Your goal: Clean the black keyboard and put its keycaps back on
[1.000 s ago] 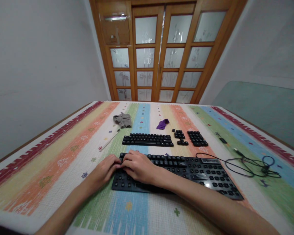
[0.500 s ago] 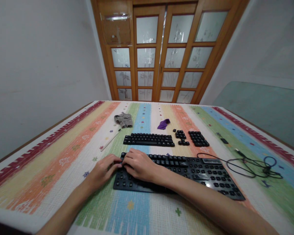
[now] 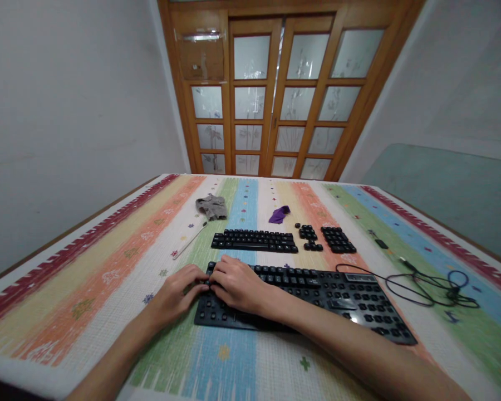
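Note:
A black keyboard [image 3: 342, 303] lies in front of me, its top row capped and most of its lower and right part bare of keycaps. At its upper left corner my left hand [image 3: 186, 287] is closed, thumb and fingertips pinched around something small and dark that I cannot make out. Right beside it, my right hand [image 3: 237, 284] rests over the keyboard's left part with curled fingers meeting the left fingertips. Whatever the right fingers grip is hidden beneath them. Behind the keyboard sit loose black keycaps in rows: a wide block [image 3: 254, 240], a small cluster [image 3: 309, 236] and a number-pad block [image 3: 338, 239].
A grey cloth [image 3: 211, 207] and a purple cloth [image 3: 279, 214] lie farther back. A thin white brush [image 3: 190, 239] with a dark tip is at left. The coiled cable [image 3: 434, 289] spreads to the right, near a small black piece [image 3: 381, 244]. A striped cloth [image 3: 121, 267] covers the table.
Both hands stay at the keyboard's upper left corner with barely any shift of the fingers. The whole view has moved slightly, so everything sits a little lower.

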`<state>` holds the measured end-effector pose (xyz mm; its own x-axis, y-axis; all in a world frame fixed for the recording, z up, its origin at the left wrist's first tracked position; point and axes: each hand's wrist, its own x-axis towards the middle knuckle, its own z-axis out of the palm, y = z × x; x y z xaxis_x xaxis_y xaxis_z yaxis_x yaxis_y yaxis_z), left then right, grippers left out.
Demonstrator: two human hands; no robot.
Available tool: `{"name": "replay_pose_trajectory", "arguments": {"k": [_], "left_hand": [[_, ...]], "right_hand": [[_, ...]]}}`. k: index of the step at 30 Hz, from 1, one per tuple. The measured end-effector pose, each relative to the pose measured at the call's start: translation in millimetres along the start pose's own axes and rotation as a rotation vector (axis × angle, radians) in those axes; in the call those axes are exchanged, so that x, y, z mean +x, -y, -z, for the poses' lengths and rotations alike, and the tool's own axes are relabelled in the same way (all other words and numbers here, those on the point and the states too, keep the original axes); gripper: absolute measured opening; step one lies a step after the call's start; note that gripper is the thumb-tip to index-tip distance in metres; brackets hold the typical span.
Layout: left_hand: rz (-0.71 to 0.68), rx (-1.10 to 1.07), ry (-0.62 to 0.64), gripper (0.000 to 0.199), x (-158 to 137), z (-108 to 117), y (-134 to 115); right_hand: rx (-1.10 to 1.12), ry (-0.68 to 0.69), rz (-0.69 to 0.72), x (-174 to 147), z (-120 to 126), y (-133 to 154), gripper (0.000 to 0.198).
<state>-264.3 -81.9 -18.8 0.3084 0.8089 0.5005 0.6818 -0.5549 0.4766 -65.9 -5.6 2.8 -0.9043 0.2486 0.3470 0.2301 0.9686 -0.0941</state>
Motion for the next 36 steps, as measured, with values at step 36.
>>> {"name": "replay_pose_trajectory", "arguments": {"k": [36], "left_hand": [[-0.142,0.292,0.023,0.026,-4.5,-1.5,-5.6]], "right_hand": [[0.026,0.221,-0.091,26.7,9.6,9.6,0.015]]}}
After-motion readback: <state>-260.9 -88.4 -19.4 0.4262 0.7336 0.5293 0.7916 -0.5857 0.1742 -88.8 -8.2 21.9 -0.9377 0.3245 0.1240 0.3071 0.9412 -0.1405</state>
